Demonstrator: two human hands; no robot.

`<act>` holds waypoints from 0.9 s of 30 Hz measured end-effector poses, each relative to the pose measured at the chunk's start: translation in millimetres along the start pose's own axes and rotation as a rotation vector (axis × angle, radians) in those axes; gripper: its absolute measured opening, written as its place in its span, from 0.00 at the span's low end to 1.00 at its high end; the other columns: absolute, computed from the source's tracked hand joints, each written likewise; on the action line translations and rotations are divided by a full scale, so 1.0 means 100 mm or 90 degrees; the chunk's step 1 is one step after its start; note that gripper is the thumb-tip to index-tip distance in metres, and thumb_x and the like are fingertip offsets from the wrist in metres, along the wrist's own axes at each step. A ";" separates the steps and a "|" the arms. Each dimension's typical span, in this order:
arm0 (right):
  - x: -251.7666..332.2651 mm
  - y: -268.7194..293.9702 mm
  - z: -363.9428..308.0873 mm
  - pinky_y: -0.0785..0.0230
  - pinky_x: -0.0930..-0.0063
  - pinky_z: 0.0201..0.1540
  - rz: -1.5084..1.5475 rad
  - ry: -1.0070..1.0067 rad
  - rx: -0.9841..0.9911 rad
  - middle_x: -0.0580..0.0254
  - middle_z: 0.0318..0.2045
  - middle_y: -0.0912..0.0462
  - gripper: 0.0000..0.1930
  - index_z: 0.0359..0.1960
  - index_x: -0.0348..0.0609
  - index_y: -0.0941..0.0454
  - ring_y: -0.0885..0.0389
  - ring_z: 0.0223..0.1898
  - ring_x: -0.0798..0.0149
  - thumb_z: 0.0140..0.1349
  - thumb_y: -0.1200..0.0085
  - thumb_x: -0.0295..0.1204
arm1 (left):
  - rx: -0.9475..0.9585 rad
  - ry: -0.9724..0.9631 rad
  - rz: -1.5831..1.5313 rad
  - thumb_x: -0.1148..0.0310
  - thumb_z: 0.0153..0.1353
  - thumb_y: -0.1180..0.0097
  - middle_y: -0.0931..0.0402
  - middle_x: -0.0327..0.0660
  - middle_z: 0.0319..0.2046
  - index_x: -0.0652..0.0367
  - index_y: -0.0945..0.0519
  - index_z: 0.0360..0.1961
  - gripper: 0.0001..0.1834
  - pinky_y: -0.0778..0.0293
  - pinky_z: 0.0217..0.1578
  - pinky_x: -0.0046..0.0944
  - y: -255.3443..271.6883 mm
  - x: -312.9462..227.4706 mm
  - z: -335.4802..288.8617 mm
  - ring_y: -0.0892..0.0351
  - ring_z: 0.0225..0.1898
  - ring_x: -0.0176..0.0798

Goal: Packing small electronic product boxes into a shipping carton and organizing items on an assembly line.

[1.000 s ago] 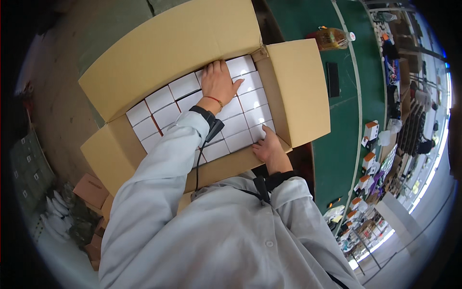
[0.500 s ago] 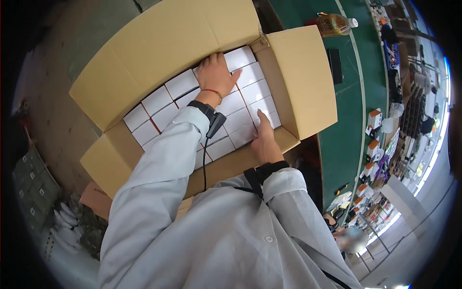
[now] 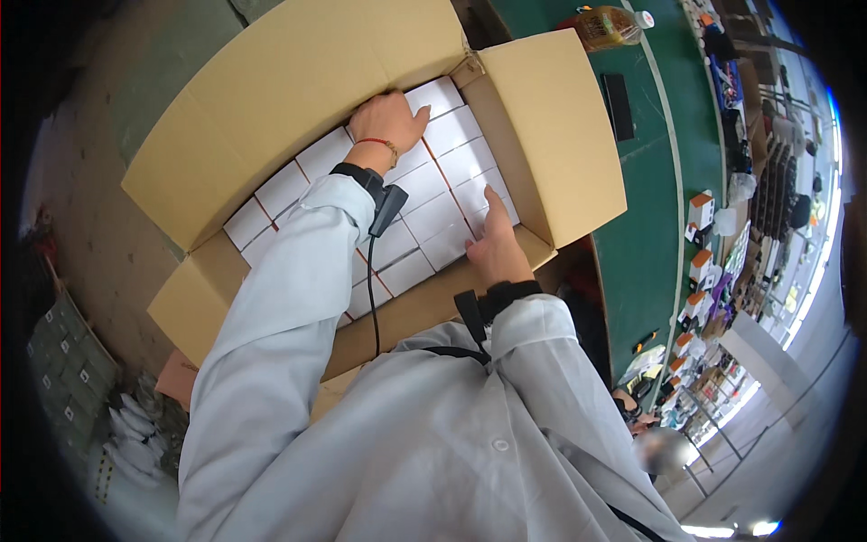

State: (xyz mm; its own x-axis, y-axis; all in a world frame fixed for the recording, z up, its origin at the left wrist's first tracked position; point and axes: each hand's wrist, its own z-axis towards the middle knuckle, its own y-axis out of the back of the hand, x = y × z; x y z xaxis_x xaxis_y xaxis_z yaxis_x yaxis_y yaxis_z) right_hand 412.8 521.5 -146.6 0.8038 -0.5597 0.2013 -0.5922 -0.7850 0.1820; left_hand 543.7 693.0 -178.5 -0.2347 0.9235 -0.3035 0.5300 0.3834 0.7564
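A large open cardboard carton (image 3: 569, 135) stands before me, packed with rows of small white boxes (image 3: 433, 219) with orange-brown edges. My left hand (image 3: 388, 125) lies over the boxes at the far side. Its thumb is spread to the right, and its other fingers bend down beside the far wall, their tips hidden. My right hand (image 3: 498, 247) rests at the near right corner of the rows. One of its digits points away from me along a white box and another sticks out to the left; the remaining fingers are hidden. Neither hand visibly holds a box.
A green table (image 3: 646, 217) runs along the right, with a bottle of amber liquid (image 3: 610, 29) and a dark flat object (image 3: 619, 107) on it. Orange-and-white small boxes (image 3: 701, 212) line its far side. Stacked grey-green packages (image 3: 68, 352) stand at the left.
The view has shifted slightly, so the carton sits further left and up. My right hand has moved a little right against the boxes, its digits spread wider. My left hand stays nearly in place.
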 end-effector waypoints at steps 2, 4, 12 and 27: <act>-0.05 -0.05 0.22 0.54 0.53 0.74 0.027 -0.009 0.022 0.50 0.80 0.53 0.52 0.78 0.42 0.47 0.52 0.78 0.53 0.62 0.40 0.61 | -0.097 -0.045 -0.003 0.41 0.65 0.45 0.14 0.55 0.46 0.64 0.15 0.46 0.32 0.22 0.54 0.56 -0.09 0.14 0.03 0.16 0.51 0.59; 0.06 0.36 1.00 0.57 0.44 0.76 -0.011 -0.080 -0.059 0.50 0.79 0.47 0.52 0.79 0.42 0.47 0.47 0.78 0.52 0.63 0.45 0.65 | -0.064 -0.083 -0.026 0.41 0.65 0.45 0.15 0.56 0.46 0.64 0.15 0.47 0.32 0.23 0.55 0.55 0.00 -0.35 0.10 0.16 0.52 0.59; -0.12 0.33 0.84 0.54 0.50 0.77 -0.092 -0.049 -0.039 0.44 0.78 0.44 0.52 0.77 0.37 0.47 0.41 0.75 0.45 0.66 0.48 0.65 | -0.043 -0.070 0.025 0.40 0.66 0.46 0.15 0.56 0.48 0.65 0.16 0.50 0.34 0.24 0.57 0.53 -0.01 -0.10 0.10 0.17 0.54 0.58; -0.24 0.45 0.87 0.57 0.42 0.77 0.075 0.008 -0.014 0.49 0.78 0.44 0.57 0.79 0.44 0.49 0.42 0.76 0.48 0.59 0.45 0.72 | 0.096 -0.111 -0.078 0.25 0.57 0.45 0.26 0.67 0.62 0.81 0.30 0.65 0.61 0.32 0.67 0.43 -0.08 -0.05 0.50 0.26 0.66 0.60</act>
State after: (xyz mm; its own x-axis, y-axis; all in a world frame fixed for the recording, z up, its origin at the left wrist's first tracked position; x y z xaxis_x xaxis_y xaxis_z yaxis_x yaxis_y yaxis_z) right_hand 371.9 476.7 -226.7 0.7280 -0.6444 0.2340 -0.6836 -0.7081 0.1768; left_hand 581.4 686.6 -211.6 -0.1673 0.8540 -0.4926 0.6250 0.4783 0.6169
